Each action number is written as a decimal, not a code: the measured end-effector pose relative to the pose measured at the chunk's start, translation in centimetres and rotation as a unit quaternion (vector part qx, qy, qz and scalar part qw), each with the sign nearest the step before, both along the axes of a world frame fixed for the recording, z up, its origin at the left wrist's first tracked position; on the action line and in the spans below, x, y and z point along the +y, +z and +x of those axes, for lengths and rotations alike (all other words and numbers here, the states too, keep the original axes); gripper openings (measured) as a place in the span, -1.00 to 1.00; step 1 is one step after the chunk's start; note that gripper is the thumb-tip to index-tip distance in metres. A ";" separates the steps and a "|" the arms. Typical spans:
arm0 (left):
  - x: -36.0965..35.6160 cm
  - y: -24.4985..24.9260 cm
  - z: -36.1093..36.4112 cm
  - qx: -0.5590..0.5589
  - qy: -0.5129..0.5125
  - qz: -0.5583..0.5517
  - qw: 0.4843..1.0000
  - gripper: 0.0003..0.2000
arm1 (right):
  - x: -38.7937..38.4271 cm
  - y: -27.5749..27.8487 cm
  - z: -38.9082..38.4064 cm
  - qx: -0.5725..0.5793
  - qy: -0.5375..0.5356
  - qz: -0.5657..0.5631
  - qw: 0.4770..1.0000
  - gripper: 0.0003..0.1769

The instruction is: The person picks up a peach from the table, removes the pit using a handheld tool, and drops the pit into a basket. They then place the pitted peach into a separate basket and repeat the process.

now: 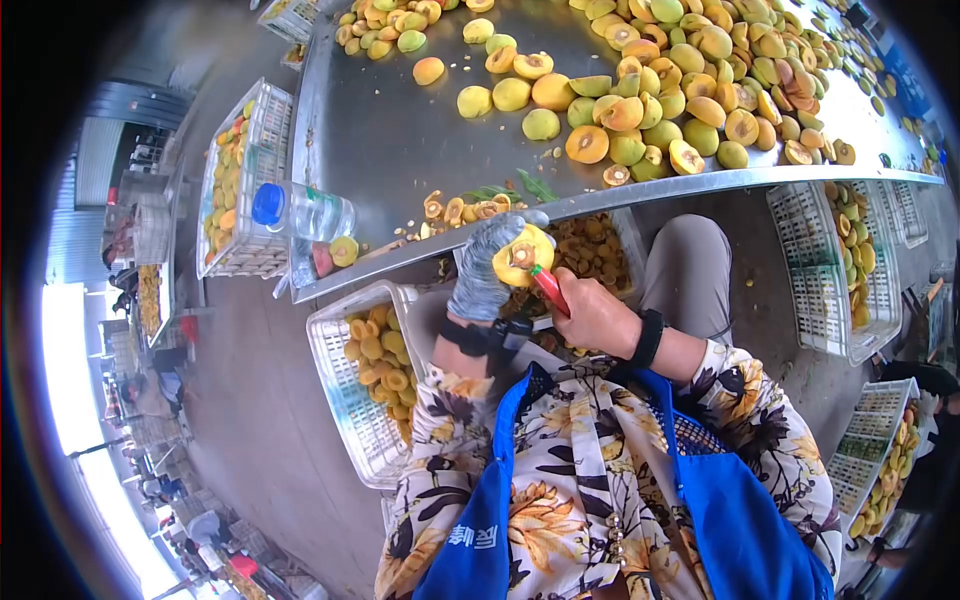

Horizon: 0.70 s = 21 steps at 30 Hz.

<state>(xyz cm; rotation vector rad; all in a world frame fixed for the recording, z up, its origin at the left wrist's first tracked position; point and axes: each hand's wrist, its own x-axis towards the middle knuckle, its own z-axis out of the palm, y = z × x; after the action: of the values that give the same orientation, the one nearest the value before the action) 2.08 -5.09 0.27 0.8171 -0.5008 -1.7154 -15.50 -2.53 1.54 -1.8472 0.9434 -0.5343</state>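
Observation:
My left hand (pixel 476 268), in a grey glove, is closed around a yellow peach half (pixel 526 250), its cut face turned toward me and the brown pit area showing. In my bare right hand (pixel 598 316) is a small pitting knife (pixel 549 288) with a red and green handle. Its tip meets the cut face of the peach; the blade itself is hidden. Both hands are just off the near edge of the metal table (pixel 400 130), above a crate of cut peach halves (pixel 590 250). Several pits and scraps (pixel 465 210) lie on the table beside my left hand.
A heap of whole and halved peaches (pixel 690 90) covers the table's far right. Near the left corner stands a water bottle (pixel 305 212) with a blue cap. White crates of fruit stand at the left (pixel 245 180), by my left arm (pixel 345 400), and at the right (pixel 840 270).

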 end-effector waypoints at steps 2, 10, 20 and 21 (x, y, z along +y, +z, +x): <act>-0.5 -0.2 0.5 -0.003 -0.041 0.013 0.999 -0.69 | -0.3 -0.7 -0.2 0.018 0.016 0.012 1.000 -0.77; 0.4 0.1 -1.3 -0.202 0.167 -0.043 0.964 -0.72 | -0.9 -0.1 -0.3 -0.042 -0.008 0.086 0.995 -0.78; 0.2 -0.2 -3.0 -0.255 0.252 -0.051 0.932 -0.73 | 0.1 1.3 0.5 -0.161 0.007 0.487 0.858 -0.85; 0.2 -0.3 -2.9 -0.236 0.233 -0.049 0.942 -0.73 | 0.5 -0.8 0.9 -0.165 -0.002 0.337 0.927 -0.84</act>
<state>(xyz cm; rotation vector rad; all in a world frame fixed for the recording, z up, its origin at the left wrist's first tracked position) -0.82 -4.93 -0.07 1.1748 -0.6465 -1.0472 -14.62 -2.00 0.75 -1.0941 0.7714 -0.4312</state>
